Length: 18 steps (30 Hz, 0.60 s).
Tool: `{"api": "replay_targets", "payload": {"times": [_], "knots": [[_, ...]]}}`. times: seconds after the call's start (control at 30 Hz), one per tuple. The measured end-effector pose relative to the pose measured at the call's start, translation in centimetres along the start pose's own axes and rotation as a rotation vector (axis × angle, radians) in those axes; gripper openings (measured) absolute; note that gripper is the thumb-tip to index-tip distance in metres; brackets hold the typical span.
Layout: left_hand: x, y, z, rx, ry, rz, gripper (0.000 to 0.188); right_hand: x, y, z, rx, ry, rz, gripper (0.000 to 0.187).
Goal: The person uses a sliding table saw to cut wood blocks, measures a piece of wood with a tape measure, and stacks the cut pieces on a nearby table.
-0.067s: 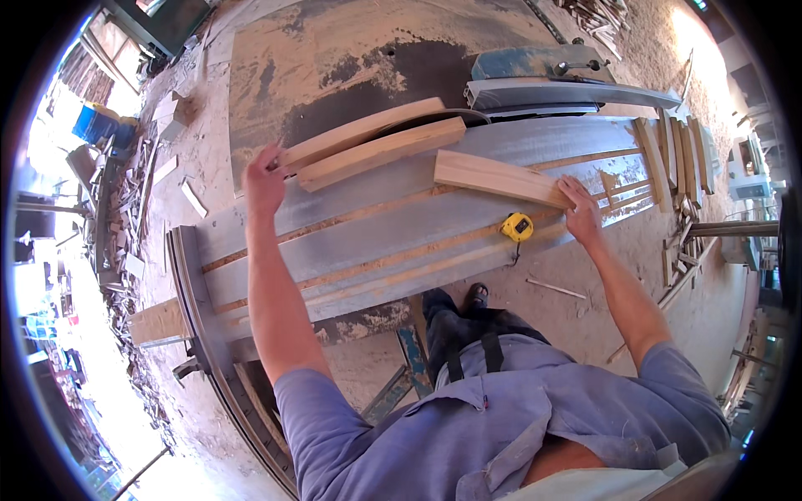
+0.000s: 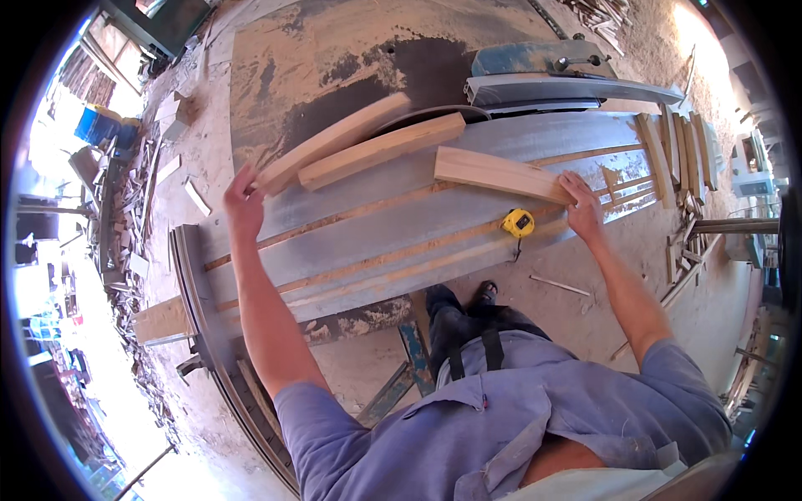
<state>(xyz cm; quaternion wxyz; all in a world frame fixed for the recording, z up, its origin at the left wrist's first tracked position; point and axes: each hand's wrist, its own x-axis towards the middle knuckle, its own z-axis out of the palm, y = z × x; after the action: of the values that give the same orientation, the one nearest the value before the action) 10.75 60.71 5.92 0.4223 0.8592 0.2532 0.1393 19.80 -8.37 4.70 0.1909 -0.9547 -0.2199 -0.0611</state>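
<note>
Gripping long pale wooden bar point(image 2: 334, 142) (left hand point(image 2: 244, 203)) and flat pale wooden board point(image 2: 497, 173) (right hand point(image 2: 582, 203)), avoid skewing — could snag dark curved metal disc point(image 2: 426, 117) near grey metal table's point(image 2: 359, 240) far edge.

I've room to pass over metal table point(image 2: 359, 227), body side, btwn L hand point(image 2: 245, 203) & tape measure point(image 2: 518, 223). Mid block point(image 2: 382, 152) obstructs R of L grip, w/ dark curved disc point(image 2: 466, 110) beyond. Tape measure blocks just L of R hand point(image 2: 582, 203).
</note>
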Motion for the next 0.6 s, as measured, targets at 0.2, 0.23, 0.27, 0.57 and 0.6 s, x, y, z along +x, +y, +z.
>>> {"api": "replay_targets", "payload": {"times": [0.2, 0.23, 0.27, 0.57, 0.6], "knots": [[-8.7, -5.7, -8.1, -0.068, -0.102, -0.227, 0.065, -0.3, 1.0, 0.3, -0.007, 0.015, 0.005, 0.069], [-10.2, -5.7, -8.8, 0.171, -0.182, -0.236, 0.064, -0.4, 1.1, 0.4, -0.005, 0.017, 0.011, 0.069], [-11.6, -5.5, -9.3, 0.41, -0.259, -0.243, 0.064, -0.4, 1.0, 0.4, -0.002, 0.018, 0.015, 0.069], [-9.8, 8.3, 7.5, 0.383, 0.003, 0.371, 0.059, 0.1, 0.8, 0.1, 0.036, 0.006, -0.012, 0.072], [-9.4, 8.5, 8.3, 0.429, -0.001, 0.376, 0.057, 0.1, 0.9, 0.0, 0.033, -0.002, -0.005, 0.072]]}}
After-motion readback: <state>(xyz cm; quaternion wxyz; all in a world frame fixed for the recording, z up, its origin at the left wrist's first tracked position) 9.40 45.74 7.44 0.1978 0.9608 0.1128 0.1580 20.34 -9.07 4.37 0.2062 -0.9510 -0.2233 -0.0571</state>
